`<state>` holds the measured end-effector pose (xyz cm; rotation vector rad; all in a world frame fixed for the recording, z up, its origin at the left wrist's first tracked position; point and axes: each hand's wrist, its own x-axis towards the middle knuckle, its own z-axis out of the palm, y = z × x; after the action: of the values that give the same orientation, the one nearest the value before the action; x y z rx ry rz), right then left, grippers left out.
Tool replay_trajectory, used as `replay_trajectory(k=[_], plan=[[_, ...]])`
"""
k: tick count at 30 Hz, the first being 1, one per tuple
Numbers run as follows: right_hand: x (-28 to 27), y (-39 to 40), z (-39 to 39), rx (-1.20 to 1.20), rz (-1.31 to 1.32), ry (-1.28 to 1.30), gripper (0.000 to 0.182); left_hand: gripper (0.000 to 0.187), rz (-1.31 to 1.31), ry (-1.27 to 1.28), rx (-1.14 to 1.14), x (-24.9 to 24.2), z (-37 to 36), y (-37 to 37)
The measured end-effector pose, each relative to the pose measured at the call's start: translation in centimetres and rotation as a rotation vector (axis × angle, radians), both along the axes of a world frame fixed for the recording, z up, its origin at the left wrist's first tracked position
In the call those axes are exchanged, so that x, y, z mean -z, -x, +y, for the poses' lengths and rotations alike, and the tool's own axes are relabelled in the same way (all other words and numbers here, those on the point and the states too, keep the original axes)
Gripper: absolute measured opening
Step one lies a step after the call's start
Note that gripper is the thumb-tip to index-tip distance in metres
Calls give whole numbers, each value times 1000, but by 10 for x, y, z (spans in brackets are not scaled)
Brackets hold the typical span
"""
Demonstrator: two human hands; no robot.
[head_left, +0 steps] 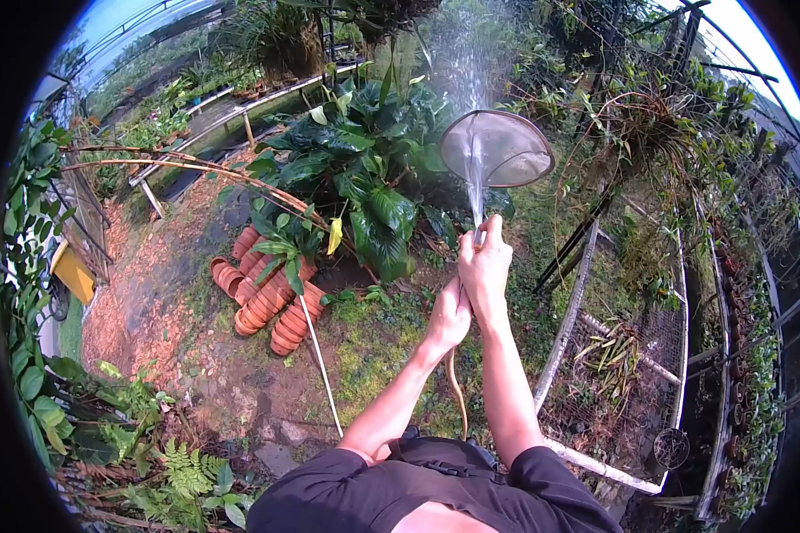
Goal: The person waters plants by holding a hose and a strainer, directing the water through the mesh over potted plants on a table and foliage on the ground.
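Note:
Both my hands are held out together in front of me. My right hand (485,268) is closed around the end of a hose, and water (476,173) sprays forward from it. Just below and to the left, my left hand (451,317) is wrapped round the same hose (458,391), which hangs down toward my waist. A round mesh net (498,148) with a dark rim is beyond my hands, with the water stream across it; what holds the net is hard to make out. The spray reaches past large wet green leaves (387,213).
Stacked terracotta pots (267,298) lie on the ground at the left, near a thin white stick (320,360). A white-framed mesh bench (567,311) stands at the right. Long brown stems (213,169) arch across the upper left. A yellow container (73,272) is at far left.

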<state>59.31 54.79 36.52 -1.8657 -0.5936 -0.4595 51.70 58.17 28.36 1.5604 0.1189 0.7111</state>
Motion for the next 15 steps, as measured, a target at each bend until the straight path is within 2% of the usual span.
replay_trajectory(k=[2, 7, 11, 15], plan=[[2, 3, -2, 1, -16, 3, 23, 29, 28, 8, 3, 9, 0, 0], [3, 13, -7, 0, -5, -7, 22, 28, 81, -4, 0, -6, -6, 18], [9, 20, -12, 1, 26, 55, 24, 27, 82, -14, -25, 12, -11, 22], [13, 31, -14, 3, 51, 77, 24, 31, 131, 20, 12, 9, -14, 36]])
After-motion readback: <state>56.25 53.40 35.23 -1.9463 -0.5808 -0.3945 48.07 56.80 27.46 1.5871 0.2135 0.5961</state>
